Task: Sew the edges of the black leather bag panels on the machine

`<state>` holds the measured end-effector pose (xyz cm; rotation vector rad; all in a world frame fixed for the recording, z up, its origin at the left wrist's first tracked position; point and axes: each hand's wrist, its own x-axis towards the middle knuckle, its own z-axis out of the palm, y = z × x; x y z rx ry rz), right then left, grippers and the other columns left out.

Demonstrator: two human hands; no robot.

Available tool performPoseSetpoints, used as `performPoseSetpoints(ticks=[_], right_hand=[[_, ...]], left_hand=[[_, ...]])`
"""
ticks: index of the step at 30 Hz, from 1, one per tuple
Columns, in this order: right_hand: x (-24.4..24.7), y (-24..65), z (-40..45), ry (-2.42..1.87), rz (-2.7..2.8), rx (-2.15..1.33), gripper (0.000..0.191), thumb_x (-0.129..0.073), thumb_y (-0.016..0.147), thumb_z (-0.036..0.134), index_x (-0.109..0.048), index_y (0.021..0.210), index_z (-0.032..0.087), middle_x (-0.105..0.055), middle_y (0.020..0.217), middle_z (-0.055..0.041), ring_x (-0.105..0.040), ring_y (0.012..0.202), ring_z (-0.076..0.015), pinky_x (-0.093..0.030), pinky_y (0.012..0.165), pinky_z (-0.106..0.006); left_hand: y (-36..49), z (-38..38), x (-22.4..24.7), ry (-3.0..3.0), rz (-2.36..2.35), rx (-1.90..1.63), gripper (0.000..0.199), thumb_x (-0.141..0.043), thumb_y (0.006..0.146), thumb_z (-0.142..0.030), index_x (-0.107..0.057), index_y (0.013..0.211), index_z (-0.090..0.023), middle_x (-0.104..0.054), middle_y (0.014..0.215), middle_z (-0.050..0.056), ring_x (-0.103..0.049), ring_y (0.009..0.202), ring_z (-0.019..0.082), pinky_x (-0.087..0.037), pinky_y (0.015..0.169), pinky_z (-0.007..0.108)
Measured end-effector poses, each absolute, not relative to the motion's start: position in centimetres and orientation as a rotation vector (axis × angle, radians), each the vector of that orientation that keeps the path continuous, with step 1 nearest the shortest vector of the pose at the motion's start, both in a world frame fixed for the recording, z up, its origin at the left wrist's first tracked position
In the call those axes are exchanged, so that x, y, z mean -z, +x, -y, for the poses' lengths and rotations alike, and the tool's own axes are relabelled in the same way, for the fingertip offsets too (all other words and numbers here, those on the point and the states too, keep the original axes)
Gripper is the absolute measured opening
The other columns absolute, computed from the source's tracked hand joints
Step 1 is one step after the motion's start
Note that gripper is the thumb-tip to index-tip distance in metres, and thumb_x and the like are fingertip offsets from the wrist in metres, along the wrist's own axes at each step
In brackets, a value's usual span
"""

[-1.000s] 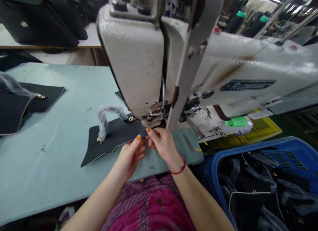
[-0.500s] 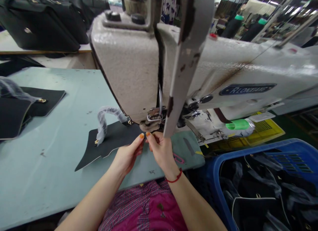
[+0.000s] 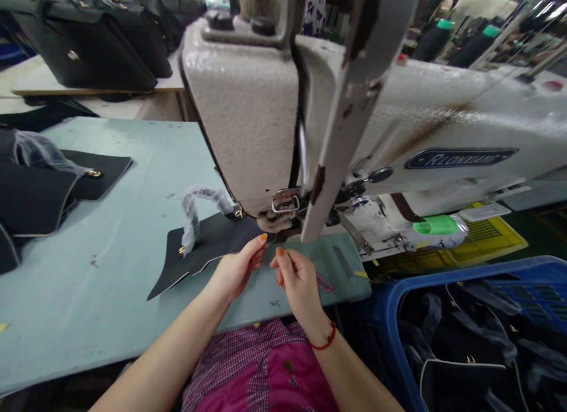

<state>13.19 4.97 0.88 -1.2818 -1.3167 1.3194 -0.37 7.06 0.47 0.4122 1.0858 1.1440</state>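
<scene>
**Head view**

Room: I sit in a workshop, and behind my machine a white table [image 3: 95, 81] carries a row of black handbags [image 3: 84, 52]; green-topped thread cones [image 3: 447, 43] stand off to the far right.

Surface: A pale blue-green surface [image 3: 88, 282] runs in front of me, scuffed and spotted, with a worn grey-green pad [image 3: 341, 264] lying near its edge by the machine. On the far left lie a black flap with a gold clasp [image 3: 95, 182] and a dark bag body [image 3: 31, 199].

Machine: The cream industrial sewing machine [image 3: 266, 117] stands over the surface, its presser foot [image 3: 274, 222] down by a metal buckle [image 3: 284, 202].

Panel: A black leather panel [image 3: 212, 249] lies flat on the surface, its far end running under the presser foot. A plastic-wrapped strap [image 3: 192, 214] arcs up from a gold fitting on it.

Left hand: My left hand [image 3: 239, 267] is at the panel's near edge, fingertips touching it; I cannot tell whether it grips.

Right hand: My right hand [image 3: 299, 285] is just beside it, off the panel, thumb and forefinger close; I cannot tell whether they pinch anything. A red cord bracelet [image 3: 326, 341] circles that wrist.

Hands: They are apart, with a small gap between them.

Crate: At my right, a blue crate [image 3: 390, 323] holds black bags [image 3: 460, 365].
</scene>
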Motion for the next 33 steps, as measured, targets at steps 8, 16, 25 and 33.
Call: performPoseSetpoints(ticks=[8,16,25,33], right_hand=[[2.7,13.4,-1.9,-1.369,1.324,-1.423,0.045,-0.045,0.098,0.047,-0.059,0.068,0.016,-0.043,0.050,0.0043,-0.042,0.048,-0.0087,-0.031,0.051,-0.022],[5.5,13.1,-0.5,-1.441,1.405,-1.460,0.042,-0.045,0.098,0.043,-0.062,0.070,0.016,-0.044,0.050,0.0050,-0.040,0.046,-0.0078,-0.030,0.050,-0.021],[5.4,13.1,-0.7,-1.452,1.487,-1.444,0.044,-0.043,0.098,0.042,-0.064,0.070,0.016,-0.046,0.050,0.0047,-0.044,0.046,-0.0086,-0.032,0.051,-0.020],[5.6,13.5,-0.8,-1.418,1.497,-1.437,0.042,-0.043,0.097,0.039,-0.057,0.064,0.017,-0.045,0.050,0.0043,-0.043,0.048,-0.0098,-0.031,0.052,-0.022]], left_hand=[[-0.6,-8.4,-0.1,0.513,-0.945,-1.187,0.043,-0.074,0.075,-0.036,-0.041,0.053,-0.018,-0.029,0.049,-0.008,-0.023,0.044,0.005,-0.023,0.042,0.019],[-0.5,-9.0,-0.3,0.502,-0.957,-1.244,0.038,-0.073,0.073,-0.031,-0.043,0.055,-0.018,-0.030,0.049,-0.008,-0.024,0.044,0.005,-0.022,0.042,0.019],[-0.1,-9.2,-0.3,0.485,-0.991,-1.314,0.034,-0.074,0.073,-0.031,-0.047,0.056,-0.018,-0.034,0.049,-0.007,-0.025,0.044,0.005,-0.021,0.042,0.021],[3.6,-7.8,-0.6,0.307,-1.223,-1.515,0.033,-0.072,0.071,-0.042,-0.052,0.059,-0.020,-0.043,0.052,-0.005,-0.035,0.049,0.009,-0.028,0.048,0.024]])
